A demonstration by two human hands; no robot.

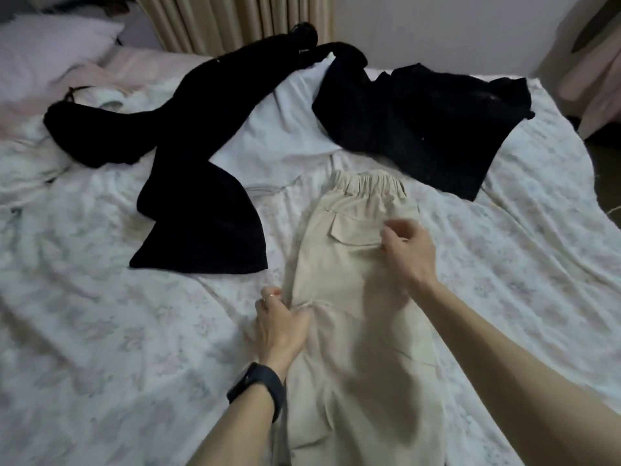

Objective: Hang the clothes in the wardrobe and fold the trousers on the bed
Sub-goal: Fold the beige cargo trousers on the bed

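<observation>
Cream trousers (356,297) with an elastic waistband and a flap pocket lie lengthwise on the bed (100,331), folded leg on leg, waistband away from me. My left hand (280,326) pinches the fabric at the trousers' left edge, near the crotch. My right hand (408,250) hovers at the pocket flap, fingers curled and slightly blurred; whether it grips cloth is unclear. Black trousers (188,169) sprawl to the left. A black top (426,129) lies at the back right.
A white garment (282,129) lies under and between the black clothes. A pale pillow (50,52) sits at the back left beside beige curtains (235,18). The floral sheet is rumpled. The bed's right edge drops to a dark floor (601,183).
</observation>
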